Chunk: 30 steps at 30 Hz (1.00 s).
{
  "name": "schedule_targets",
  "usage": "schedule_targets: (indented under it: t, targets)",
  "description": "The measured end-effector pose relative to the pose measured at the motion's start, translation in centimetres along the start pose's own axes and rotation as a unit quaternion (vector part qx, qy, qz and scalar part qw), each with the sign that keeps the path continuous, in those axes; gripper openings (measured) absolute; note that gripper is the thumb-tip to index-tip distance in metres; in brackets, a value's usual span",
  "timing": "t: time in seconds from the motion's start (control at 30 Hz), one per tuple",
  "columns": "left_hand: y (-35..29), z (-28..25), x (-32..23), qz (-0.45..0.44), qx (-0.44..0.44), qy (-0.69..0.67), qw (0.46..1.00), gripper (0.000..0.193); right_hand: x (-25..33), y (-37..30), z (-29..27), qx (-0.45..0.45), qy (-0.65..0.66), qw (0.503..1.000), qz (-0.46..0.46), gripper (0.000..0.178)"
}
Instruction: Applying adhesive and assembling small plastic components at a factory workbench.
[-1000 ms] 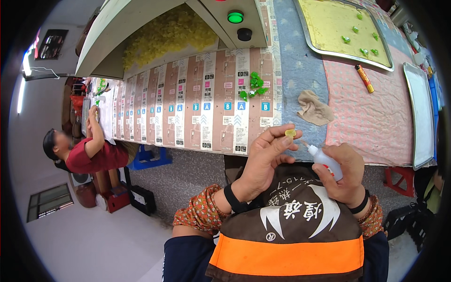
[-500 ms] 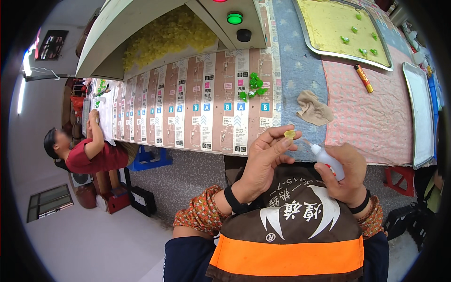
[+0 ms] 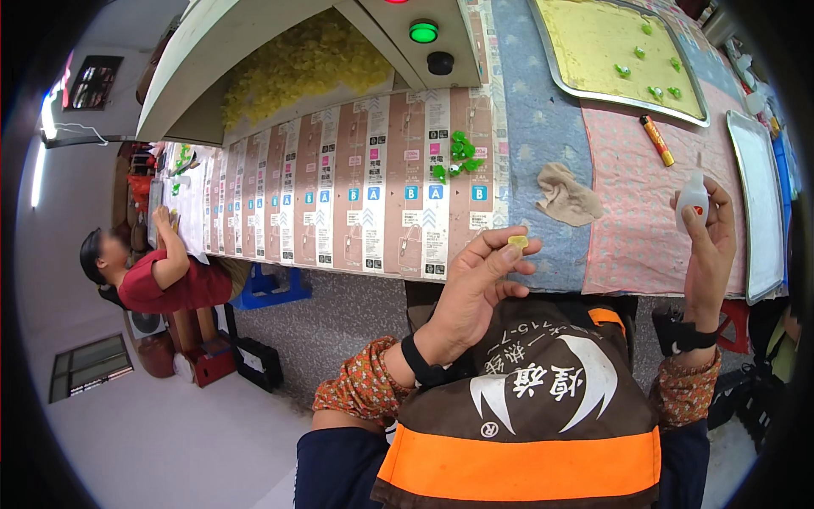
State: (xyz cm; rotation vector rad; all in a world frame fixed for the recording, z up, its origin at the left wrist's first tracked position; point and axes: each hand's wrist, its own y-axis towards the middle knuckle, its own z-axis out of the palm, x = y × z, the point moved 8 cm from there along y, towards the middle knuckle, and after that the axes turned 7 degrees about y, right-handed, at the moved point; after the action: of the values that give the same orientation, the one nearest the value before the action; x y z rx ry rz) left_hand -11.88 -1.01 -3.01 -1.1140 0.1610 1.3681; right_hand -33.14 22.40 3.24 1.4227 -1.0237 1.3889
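Between the thumb and fingers of my left hand (image 3: 482, 284) is a small pale-yellow piece (image 3: 518, 242), pinched at the fingertips over the table's front edge. Off to the right, my right hand (image 3: 710, 233) is wrapped round a white squeeze bottle (image 3: 694, 204) with a thin nozzle. The bottle stands upright in the grip, nozzle up, above the pink cloth. Several small green pieces (image 3: 460, 153) lie in a cluster on the printed table covering, beyond my left hand.
A crumpled beige rag (image 3: 566, 195) lies between my hands. Behind it are an orange-red tube (image 3: 656, 142) and a yellow-lined tray (image 3: 585, 42) holding green pieces. At right stands a metal tray (image 3: 755, 204). Yellow pieces (image 3: 305, 68) fill a hooded machine. A co-worker (image 3: 174, 271) sits at left.
My right hand has carried the squeeze bottle away from the yellow piece, right and farther out, turning its nozzle upward. My left hand stays nearly in place with the piece.
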Motion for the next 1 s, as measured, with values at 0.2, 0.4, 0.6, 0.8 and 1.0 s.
schedule_targets:
  t: [0.2, 0.4, 0.6, 0.8, 1.0]
  targets:
    - [0.1, -0.5, 0.3, -0.007, 0.006, -0.011, 1.000, 0.034, -2.9, 2.0, -2.0, 0.030, -0.093, 0.995, 0.008, 0.035]
    - [-0.1, -0.6, -0.3, 0.012, 0.019, 0.000, 1.000, 0.036, -4.3, 2.4, -2.5, 0.054, -0.184, 0.981, 0.023, 0.037]
    - [0.1, -1.7, -0.8, 0.020, 0.021, 0.005, 1.000, 0.036, 0.2, 1.2, -1.9, 0.004, -0.244, 0.967, -0.068, 0.044]
    - [-0.3, -3.3, -2.4, 0.038, -0.003, 0.024, 0.999, 0.036, 7.5, -0.4, 1.2, -0.040, -0.294, 0.929, -0.222, 0.039]
    - [-1.7, -5.4, -3.5, 0.058, -0.013, -0.014, 0.998, 0.036, 10.4, 0.1, 10.4, 0.090, -0.264, 0.906, -0.317, 0.025]
